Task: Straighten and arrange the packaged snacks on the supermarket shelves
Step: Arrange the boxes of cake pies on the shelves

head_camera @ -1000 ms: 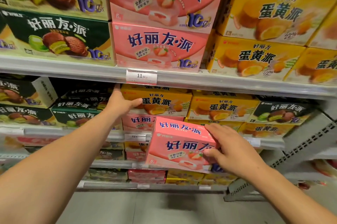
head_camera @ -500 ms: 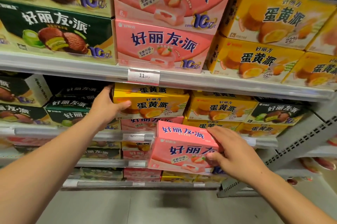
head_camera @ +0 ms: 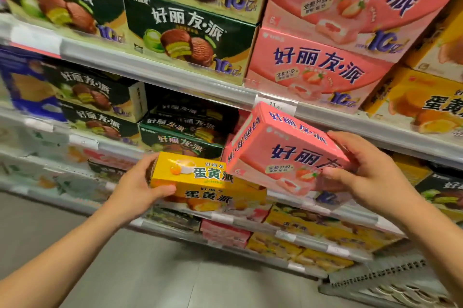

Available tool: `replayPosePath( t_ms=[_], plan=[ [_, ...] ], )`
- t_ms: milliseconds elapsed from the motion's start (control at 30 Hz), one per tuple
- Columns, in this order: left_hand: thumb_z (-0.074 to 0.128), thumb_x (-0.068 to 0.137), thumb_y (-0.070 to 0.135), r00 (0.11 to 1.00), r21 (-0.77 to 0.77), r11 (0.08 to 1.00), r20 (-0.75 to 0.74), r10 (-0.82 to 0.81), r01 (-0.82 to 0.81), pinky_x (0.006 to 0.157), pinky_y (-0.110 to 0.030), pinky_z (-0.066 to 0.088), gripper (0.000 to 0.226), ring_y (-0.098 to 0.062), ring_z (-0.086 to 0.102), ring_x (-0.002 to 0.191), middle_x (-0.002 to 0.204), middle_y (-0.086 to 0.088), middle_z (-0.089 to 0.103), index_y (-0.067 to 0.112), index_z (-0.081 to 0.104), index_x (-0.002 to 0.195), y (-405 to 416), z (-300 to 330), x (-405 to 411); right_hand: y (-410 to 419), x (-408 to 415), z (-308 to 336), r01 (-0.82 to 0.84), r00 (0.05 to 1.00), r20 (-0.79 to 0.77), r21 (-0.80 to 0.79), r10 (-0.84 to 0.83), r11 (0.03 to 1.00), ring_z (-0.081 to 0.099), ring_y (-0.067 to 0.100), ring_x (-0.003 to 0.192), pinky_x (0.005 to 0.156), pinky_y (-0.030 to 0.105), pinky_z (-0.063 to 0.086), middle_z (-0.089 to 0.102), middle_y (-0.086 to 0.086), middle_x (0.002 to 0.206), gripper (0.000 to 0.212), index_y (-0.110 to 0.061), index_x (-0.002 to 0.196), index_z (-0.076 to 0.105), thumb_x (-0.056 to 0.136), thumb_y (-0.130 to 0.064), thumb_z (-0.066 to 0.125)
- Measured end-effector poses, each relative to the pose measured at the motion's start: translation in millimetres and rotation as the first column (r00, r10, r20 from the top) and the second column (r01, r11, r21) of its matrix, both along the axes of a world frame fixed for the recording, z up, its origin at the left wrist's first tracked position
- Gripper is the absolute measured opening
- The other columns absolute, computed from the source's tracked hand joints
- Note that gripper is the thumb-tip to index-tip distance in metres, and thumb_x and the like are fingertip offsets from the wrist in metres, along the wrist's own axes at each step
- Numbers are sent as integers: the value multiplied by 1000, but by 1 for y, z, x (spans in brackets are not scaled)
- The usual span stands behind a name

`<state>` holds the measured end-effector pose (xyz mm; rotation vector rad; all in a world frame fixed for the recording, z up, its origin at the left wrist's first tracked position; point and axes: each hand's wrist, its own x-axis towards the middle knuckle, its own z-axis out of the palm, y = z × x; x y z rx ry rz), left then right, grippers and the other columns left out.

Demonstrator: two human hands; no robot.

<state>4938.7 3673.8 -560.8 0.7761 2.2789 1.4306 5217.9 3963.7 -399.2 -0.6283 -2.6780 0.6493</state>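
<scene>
So L hand [head_camera: 140, 187] grips yellow egg-yolk pie box [head_camera: 200, 177]; R hand [head_camera: 363, 172] grips tilted pink strawberry pie box [head_camera: 288, 152] just beside it. Prob level pink w/ label forward before shelving.

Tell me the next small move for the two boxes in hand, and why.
Probably draw the yellow box a little further out with the left hand, so the pink box can go in. The right hand holds the pink one tilted and off the shelf, its lower corner close over the yellow box. More pink boxes stack on the shelf above.
</scene>
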Motion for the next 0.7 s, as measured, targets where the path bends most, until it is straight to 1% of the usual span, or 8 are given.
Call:
replayPosePath(
  t_ms=[33, 67, 133, 200, 333, 500, 600, 700],
  plan=[
    [90, 61, 17, 1000, 0, 1000, 26, 2, -2, 85, -21, 46, 74, 6, 60, 100, 102, 28, 63, 54, 51, 112, -3, -8, 1, 0, -7, -4, 4, 1000, -1, -4, -4, 1000, 53, 21, 120, 96, 52, 47, 55, -9, 129, 60, -31, 133, 51, 78, -27, 76],
    [90, 61, 15, 999, 3, 1000, 49, 0, 0, 87, -24, 47, 76, 0, 61, 102, 104, 26, 64, 56, 51, 111, -4, -14, 2, 0, -15, -8, 18, 1000, 19, 73, -19, 997, 54, 24, 118, 96, 53, 45, 57, -5, 128, 61, -27, 133, 52, 78, -25, 78],
    [91, 61, 17, 997, -7, 1000, 74, -10, 11, 90, -28, 48, 78, -9, 63, 105, 110, 19, 65, 47, 50, 120, -5, -25, 3, -1, -29, -19, 72, 994, 52, 342, -96, 937, 54, 32, 113, 94, 50, 44, 61, 4, 124, 65, -17, 131, 55, 73, -31, 79],
    [90, 61, 21, 998, -38, 999, 53, -13, 15, 89, -28, 46, 79, -12, 61, 105, 112, 15, 65, 41, 48, 125, -5, -30, 5, -5, -41, -32, 101, 988, 55, 464, -142, 880, 56, 36, 107, 87, 47, 43, 63, 9, 119, 69, -13, 128, 56, 66, -28, 84],
    [90, 63, 22, 999, -76, 997, 45, -28, 31, 87, -30, 45, 81, -15, 60, 105, 115, 7, 64, 30, 48, 133, -4, -32, 5, -5, -63, -57, 157, 976, 55, 482, -209, 862, 54, 34, 109, 87, 46, 44, 61, 7, 120, 66, -13, 129, 53, 71, -27, 81],
    [88, 66, 18, 994, -96, 990, 58, -96, 101, 94, -31, 44, 81, -12, 56, 110, 118, 8, 62, 27, 47, 135, -1, -28, -1, 3, -88, -73, 275, 935, 40, 545, -352, 792, 52, 31, 97, 77, 41, 39, 60, 4, 98, 49, -15, 119, 54, 78, -33, 75],
    [89, 65, 16, 990, -93, 986, 61, -131, 136, 89, -19, 42, 80, -1, 56, 106, 114, 15, 62, 30, 48, 132, 4, -27, -4, 13, -102, -75, 325, 896, 82, 548, -436, 771, 52, 33, 94, 79, 41, 36, 63, 8, 92, 31, -17, 100, 55, 80, -30, 74],
    [88, 65, 9, 981, -59, 988, 139, -136, 145, 71, -2, 43, 78, 20, 57, 91, 100, 28, 63, 35, 46, 125, 11, -27, -7, 25, -110, -76, 348, 851, 174, 518, -495, 781, 54, 35, 101, 91, 47, 37, 66, 13, 96, 23, -15, 97, 57, 86, -31, 68]
  ],
)
